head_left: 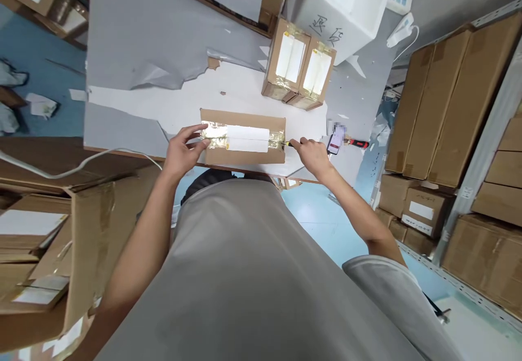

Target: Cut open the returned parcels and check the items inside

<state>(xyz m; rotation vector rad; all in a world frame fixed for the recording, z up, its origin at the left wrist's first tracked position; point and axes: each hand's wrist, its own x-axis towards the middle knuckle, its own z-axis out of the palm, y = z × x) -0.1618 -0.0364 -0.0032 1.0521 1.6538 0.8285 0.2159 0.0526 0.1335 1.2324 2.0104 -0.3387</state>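
A flat brown cardboard box (244,155) lies at the near edge of the table (134,40), sealed along its top with shiny clear tape and a white label. My left hand (184,150) rests on the box's left end, fingers spread over the tape. My right hand (313,154) is closed on a small yellow-and-black cutter (288,144) whose tip touches the tape at the box's right edge.
Two taped boxes (299,70) stand side by side further back, next to a white foam box (346,2). A phone (335,139) and a red-handled tool (359,144) lie right of my hand. Stacked cartons fill the shelves (448,111) at right and an open carton (49,241) at left.
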